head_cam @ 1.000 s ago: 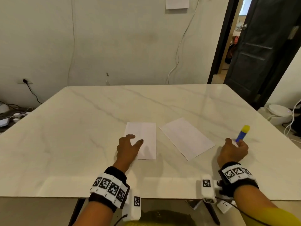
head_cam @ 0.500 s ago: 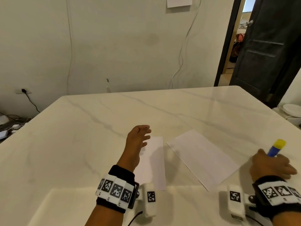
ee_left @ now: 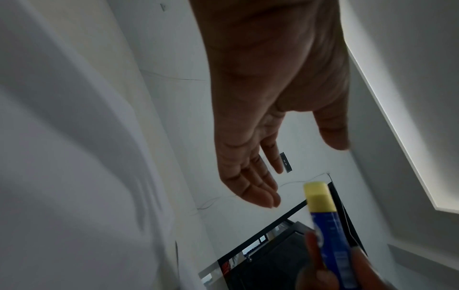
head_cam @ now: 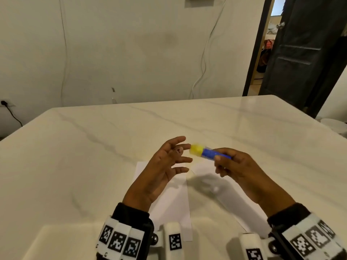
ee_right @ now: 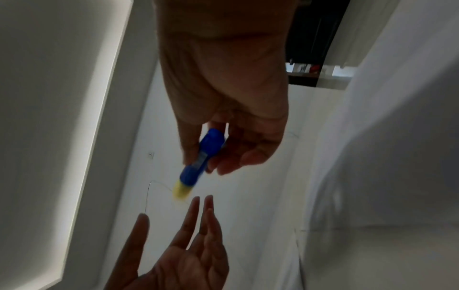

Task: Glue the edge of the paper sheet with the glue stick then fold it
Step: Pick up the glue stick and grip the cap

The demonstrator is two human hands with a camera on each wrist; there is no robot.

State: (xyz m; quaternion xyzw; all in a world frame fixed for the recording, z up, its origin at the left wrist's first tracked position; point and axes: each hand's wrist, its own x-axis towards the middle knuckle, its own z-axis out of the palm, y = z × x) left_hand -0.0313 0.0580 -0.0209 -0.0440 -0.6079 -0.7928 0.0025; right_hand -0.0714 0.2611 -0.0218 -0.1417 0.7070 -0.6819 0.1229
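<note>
Marble table [head_cam: 93, 166] spreads wide under both my arms, and on it lie two white sheets: the left paper sheet [head_cam: 174, 203] partly beneath my left forearm, the right paper sheet [head_cam: 231, 199] under my right hand's shadow, neither one pinned down. That is the first risk as I judge it: with both hands lifted off the surface, nothing holds the paper, so a careless sweep of a wrist coming down could skid or crease a sheet before any glue goes on. My right hand [head_cam: 238, 166] is curled round the blue barrel of the glue stick [head_cam: 208, 152], holding it level in the air above the sheets, yellow cap [head_cam: 196, 149] pointing left. My left hand [head_cam: 165, 164] hovers with fingers spread and straight, holding nothing, its fingertips just beside the cap but apart from it. The cap looks to be on, so I expect to pull it off next. My grip sits far back on the barrel; a hard tug could jerk the stick loose or send the small cap rolling off across the smooth stone.
</note>
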